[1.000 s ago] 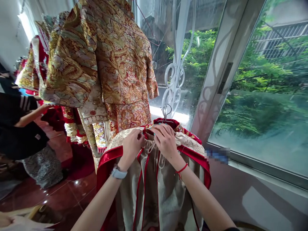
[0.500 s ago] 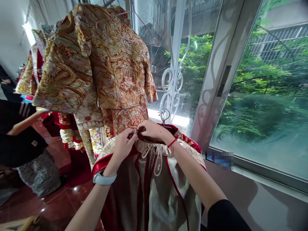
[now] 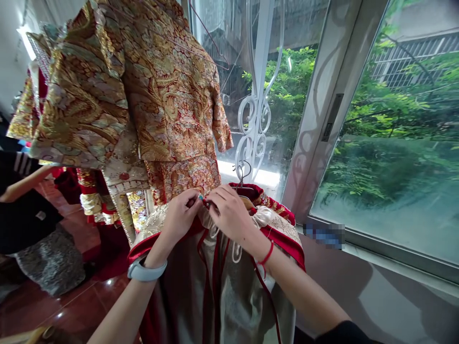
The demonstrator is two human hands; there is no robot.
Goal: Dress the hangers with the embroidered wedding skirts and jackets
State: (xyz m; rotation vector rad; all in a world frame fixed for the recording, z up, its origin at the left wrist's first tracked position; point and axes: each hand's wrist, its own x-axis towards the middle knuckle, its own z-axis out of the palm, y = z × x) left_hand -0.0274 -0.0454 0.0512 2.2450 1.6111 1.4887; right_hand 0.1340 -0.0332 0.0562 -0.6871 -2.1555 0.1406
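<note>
A cream garment cover (image 3: pixel 247 291) with red trim hangs on a hanger (image 3: pixel 244 179) in front of me, over a red embroidered garment (image 3: pixel 274 205). My left hand (image 3: pixel 179 215) pinches the gathered top edge of the cover near the hanger. My right hand (image 3: pixel 231 215) grips the same gathered neck right beside it, fingertips almost touching the left. A white drawstring (image 3: pixel 235 251) dangles below my right hand. A pale watch sits on my left wrist, a red cord on my right.
A gold and red embroidered jacket (image 3: pixel 143 95) hangs just behind, with more like it to the left. A white scrolled window grille (image 3: pixel 256 110) and a large window (image 3: pixel 387 143) stand on the right. Another person's arm (image 3: pixel 21 184) reaches in at the left over the red tiled floor.
My right hand has come back from behind the hanger to the front of the gathered neck. Both hands stay at the cover's top, and the view has shifted slightly.
</note>
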